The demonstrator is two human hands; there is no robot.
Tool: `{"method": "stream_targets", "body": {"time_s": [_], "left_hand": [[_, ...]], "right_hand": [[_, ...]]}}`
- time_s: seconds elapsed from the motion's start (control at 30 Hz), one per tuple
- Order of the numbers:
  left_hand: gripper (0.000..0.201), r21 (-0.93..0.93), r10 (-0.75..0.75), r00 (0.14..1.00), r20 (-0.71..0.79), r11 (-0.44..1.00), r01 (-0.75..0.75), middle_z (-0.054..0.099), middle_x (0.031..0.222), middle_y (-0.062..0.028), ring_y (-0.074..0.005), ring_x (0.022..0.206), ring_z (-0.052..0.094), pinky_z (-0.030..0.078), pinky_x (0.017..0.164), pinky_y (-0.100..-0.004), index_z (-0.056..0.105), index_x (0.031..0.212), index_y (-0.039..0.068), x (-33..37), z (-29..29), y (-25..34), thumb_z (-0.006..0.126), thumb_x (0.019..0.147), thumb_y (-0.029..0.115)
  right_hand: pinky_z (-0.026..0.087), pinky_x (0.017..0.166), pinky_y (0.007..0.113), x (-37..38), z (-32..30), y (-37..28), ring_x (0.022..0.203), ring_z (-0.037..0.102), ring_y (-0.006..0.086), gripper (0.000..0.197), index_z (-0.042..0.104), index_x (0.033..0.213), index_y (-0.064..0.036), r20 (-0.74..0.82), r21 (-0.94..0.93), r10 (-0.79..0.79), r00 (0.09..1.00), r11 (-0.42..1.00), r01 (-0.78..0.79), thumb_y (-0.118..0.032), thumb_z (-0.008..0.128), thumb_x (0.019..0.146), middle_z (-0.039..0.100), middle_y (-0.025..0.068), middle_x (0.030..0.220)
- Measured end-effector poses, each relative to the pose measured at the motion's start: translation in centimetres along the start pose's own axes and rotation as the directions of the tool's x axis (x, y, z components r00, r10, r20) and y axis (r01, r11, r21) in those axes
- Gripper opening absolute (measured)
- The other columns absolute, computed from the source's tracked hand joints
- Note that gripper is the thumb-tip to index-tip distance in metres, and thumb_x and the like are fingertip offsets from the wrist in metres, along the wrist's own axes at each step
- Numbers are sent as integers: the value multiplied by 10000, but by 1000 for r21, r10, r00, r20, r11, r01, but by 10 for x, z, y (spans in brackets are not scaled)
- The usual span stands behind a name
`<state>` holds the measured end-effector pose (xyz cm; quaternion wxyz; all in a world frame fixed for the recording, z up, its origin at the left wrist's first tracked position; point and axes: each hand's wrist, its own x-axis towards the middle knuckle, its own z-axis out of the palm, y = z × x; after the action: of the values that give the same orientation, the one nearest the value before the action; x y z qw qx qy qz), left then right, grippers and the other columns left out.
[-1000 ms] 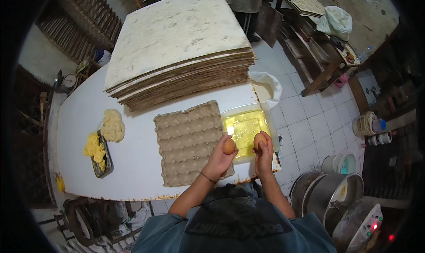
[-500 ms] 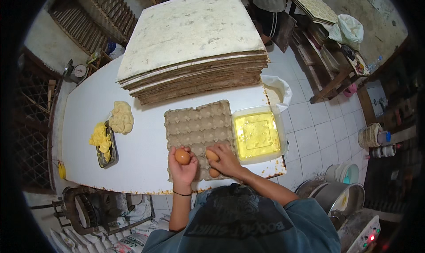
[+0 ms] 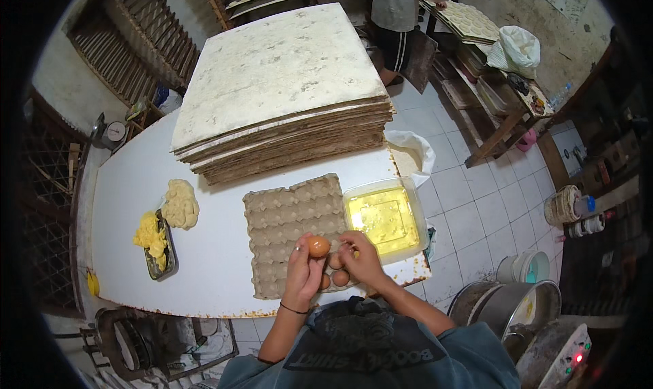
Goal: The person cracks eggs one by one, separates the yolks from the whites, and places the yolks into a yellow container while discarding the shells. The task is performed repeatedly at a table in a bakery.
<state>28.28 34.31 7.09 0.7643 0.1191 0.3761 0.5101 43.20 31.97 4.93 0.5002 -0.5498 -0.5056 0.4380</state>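
My left hand [image 3: 305, 272] is closed around a brown egg [image 3: 317, 246], held above the cardboard egg tray [image 3: 275, 215]. Close beside it, my right hand [image 3: 362, 261] is curled with its fingertips pinched together; whether anything is between them I cannot make out. Below the hands, several brown eggs [image 3: 341, 277] sit in the near right part of the tray, one partly covered by my right fingers. To the right of the tray stands a clear plastic container [image 3: 420, 220] with yellow liquid egg in it.
A tall stack of flour-dusted boards [image 3: 279, 83] fills the far side of the white table [image 3: 211, 273]. On the left are a lump of dough [image 3: 181, 204] and yellow fat on a dark tray [image 3: 169, 262]. A person [image 3: 394, 21] stands beyond; metal pots [image 3: 517, 311] are at right.
My left hand has moved right with its egg, toward my right hand. The right hand has shifted right and no longer covers as many eggs; more show in the tray. The view has shifted slightly.
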Motion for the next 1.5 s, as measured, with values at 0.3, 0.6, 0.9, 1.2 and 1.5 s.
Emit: {"method": "stream_targets", "body": {"time_s": [0.3, 0.6, 0.9, 1.2, 1.5], "left_hand": [[291, 267, -3, 984, 178, 962, -45, 504, 1082, -105, -158, 988, 514, 443, 857, -262, 420, 1150, 9, 28, 34, -59, 526, 890, 83], [430, 682, -207, 920, 332, 726, -83, 547, 1111, -126, -160, 987, 550, 468, 838, -253, 477, 1189, -40, 37, 60, -60, 643, 810, 78], [382, 785, -179, 853, 490, 515, -343, 588, 1070, -98, -128, 950, 552, 465, 795, -240, 541, 1160, -16, 55, 54, -59, 643, 814, 109], [360, 856, -145, 876, 460, 333, -395, 637, 980, -88, -106, 858, 586, 490, 756, -238, 568, 1137, 2, 60, 62, -67, 641, 808, 127], [317, 835, -239, 903, 358, 514, -195, 644, 909, -83, -93, 773, 598, 495, 693, -212, 590, 1115, 6, 80, 47, -79, 611, 808, 83]], "right_hand": [[473, 626, 205, -4, -55, -6, 703, 568, 75, 417, 521, 1172, -7, -37, 182, 210, 977, 963, -200, -107, 655, 790, 599, 92, 964], [477, 669, 217, -8, -92, -4, 803, 573, 106, 338, 591, 1089, -29, -121, -78, 56, 991, 995, -66, -70, 639, 756, 597, 85, 989], [473, 637, 255, -5, -98, -16, 710, 585, 171, 362, 586, 1107, -38, -106, -260, 18, 994, 965, -45, -100, 622, 752, 607, 130, 879], [480, 672, 253, -1, -100, -11, 734, 605, 154, 339, 596, 1089, -30, -107, -344, 23, 994, 937, -59, -48, 599, 750, 639, 142, 919], [477, 659, 257, 7, -109, -16, 697, 598, 142, 359, 598, 1099, -46, -31, -337, 124, 992, 933, -127, -90, 629, 744, 654, 139, 855]]}}
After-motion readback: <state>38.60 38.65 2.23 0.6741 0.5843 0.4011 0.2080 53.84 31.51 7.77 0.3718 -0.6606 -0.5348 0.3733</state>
